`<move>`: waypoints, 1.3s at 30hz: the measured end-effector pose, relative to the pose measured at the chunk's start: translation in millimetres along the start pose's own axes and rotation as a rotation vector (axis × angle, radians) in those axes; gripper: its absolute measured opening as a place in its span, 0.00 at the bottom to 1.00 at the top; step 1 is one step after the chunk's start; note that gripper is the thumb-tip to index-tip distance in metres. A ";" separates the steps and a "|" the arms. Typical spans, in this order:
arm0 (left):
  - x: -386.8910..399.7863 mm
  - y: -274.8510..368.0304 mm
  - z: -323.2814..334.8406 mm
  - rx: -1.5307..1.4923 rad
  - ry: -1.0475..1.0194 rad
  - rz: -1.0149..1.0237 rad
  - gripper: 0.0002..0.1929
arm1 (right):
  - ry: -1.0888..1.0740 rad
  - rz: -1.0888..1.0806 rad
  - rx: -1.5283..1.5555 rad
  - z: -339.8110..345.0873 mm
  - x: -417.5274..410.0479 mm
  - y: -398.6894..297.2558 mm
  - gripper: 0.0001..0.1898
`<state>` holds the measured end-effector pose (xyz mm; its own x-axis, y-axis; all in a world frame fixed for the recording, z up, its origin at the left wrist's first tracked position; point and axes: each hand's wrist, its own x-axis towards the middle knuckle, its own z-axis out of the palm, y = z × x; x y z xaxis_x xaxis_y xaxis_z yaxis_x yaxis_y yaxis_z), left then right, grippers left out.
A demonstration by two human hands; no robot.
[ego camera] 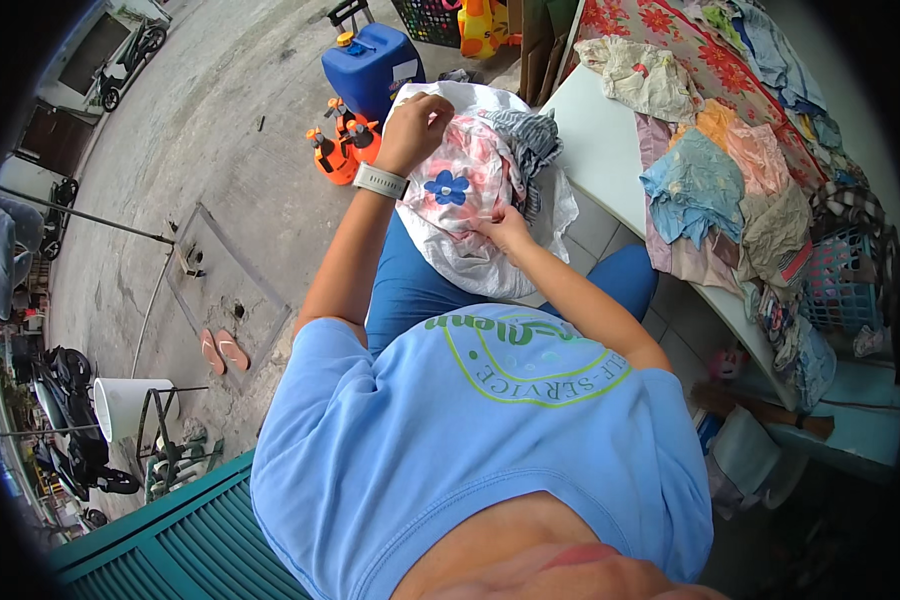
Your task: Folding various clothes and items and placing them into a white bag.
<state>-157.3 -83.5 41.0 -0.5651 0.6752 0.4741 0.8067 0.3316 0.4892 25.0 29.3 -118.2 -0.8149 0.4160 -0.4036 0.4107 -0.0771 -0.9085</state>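
Observation:
Between my knees stands a white sack (465, 271) with crumpled cloth in its mouth. On top is a pink and white checked cloth with a blue flower patch (448, 187). A grey striped cloth (529, 135) lies beside it, towards the table. My left hand (415, 131), above the wrist that wears a pale watch (381, 181), is raised over the sack's far left part with its fingers curled; whether it holds anything is hidden. My right hand (505, 231) pinches the checked cloth near its lower right edge.
A blue jerrycan (371, 71) and several orange bottles (335, 157) stand beyond the sack. To the right, a white table (596, 131) bears piles of crumpled cloths (694, 187), with a blue plastic basket (838, 281) past them. Pink flip-flops (225, 351) lie on the concrete at left.

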 end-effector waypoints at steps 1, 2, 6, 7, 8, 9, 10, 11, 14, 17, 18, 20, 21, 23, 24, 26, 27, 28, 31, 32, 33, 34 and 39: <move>-0.4 -2.6 9.9 0.077 -0.056 0.115 0.12 | 0.037 0.008 -0.016 7.9 5.3 2.5 0.30; -0.3 -7.0 21.9 0.144 -0.153 0.175 0.21 | 0.079 -0.015 -0.074 13.9 8.8 3.9 0.25; -15.4 -37.2 55.5 0.525 -0.445 0.067 0.32 | -0.063 -0.151 -0.109 8.5 3.0 -4.5 0.13; -12.2 -45.9 57.6 0.540 -0.488 0.071 0.29 | -0.073 -0.156 -0.129 3.9 -2.1 -10.0 0.12; -7.1 -54.2 56.1 0.584 -0.561 0.062 0.25 | -0.076 -0.187 -0.143 -1.4 -8.3 -16.7 0.12; -2.7 -60.6 52.2 0.630 -0.612 0.057 0.22 | -0.086 -0.204 -0.163 -5.6 -15.2 -24.5 0.11; 1.7 -65.8 44.5 0.578 -0.668 0.051 0.16 | -0.106 -0.220 -0.188 -10.3 -21.8 -33.7 0.11; 4.8 -67.1 36.8 0.540 -0.706 0.046 0.11 | -0.136 -0.223 -0.215 -15.6 -27.9 -44.6 0.11; 18.7 -60.8 -5.2 0.504 -0.653 0.299 0.10 | -0.044 -0.497 -0.580 -27.5 -42.5 -82.9 0.12; 61.2 -37.5 -64.5 0.017 -0.607 0.011 0.13 | 0.129 -0.647 -0.835 -44.4 -48.0 -129.1 0.12; 75.7 -29.7 -91.0 -0.151 -0.535 0.053 0.13 | 0.186 -0.633 -0.844 -51.5 -46.9 -146.4 0.13; 100.1 -10.3 -135.6 -0.395 -0.393 0.108 0.15 | 0.197 -0.750 -0.657 -69.8 -41.6 -184.2 0.13; 111.4 0.9 -154.2 -0.507 -0.331 0.200 0.16 | 0.144 -0.813 -0.503 -80.5 -39.9 -203.2 0.11; 134.3 27.1 -183.5 -0.518 -0.204 0.227 0.12 | 0.023 -0.742 -0.156 -99.6 -29.0 -253.5 0.11; 144.0 40.6 -196.7 -0.558 -0.151 0.216 0.10 | 0.100 -0.826 -0.111 -110.5 -27.8 -277.4 0.11; 154.7 62.6 -218.1 -0.362 0.025 0.423 0.09 | 0.189 -0.949 -0.054 -134.1 -33.0 -330.0 0.13; 171.2 77.8 -224.4 -0.589 0.009 0.370 0.09 | 0.299 -1.167 -0.288 -146.4 -42.7 -355.1 0.15; 179.1 86.6 -232.3 -0.565 0.091 0.408 0.09 | 0.233 -1.488 -0.382 -147.7 -48.1 -385.8 0.18; 202.9 105.9 -250.2 -0.602 0.234 0.378 0.08 | 0.777 -1.670 -0.959 -169.2 -107.7 -435.7 0.10; 210.1 111.7 -254.6 -0.640 0.222 0.415 0.08 | 0.771 -1.649 -0.976 -168.9 -125.9 -448.5 0.10; 216.9 118.6 -257.3 -0.644 0.250 0.446 0.08 | 0.767 -1.628 -0.993 -170.1 -145.5 -460.2 0.10; 223.1 126.3 -258.8 -0.647 0.276 0.477 0.08 | 0.764 -1.605 -1.009 -170.6 -162.4 -467.5 0.11; 235.9 160.5 -266.5 -0.748 0.353 0.482 0.07 | 0.805 -1.083 -1.217 -200.5 -193.0 -469.5 0.20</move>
<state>-207.3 -46.7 426.5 -0.3193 0.3511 0.8802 0.7158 -0.5193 0.4668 71.5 166.9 407.8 -0.6719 0.1429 0.7268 0.2297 0.9730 0.0211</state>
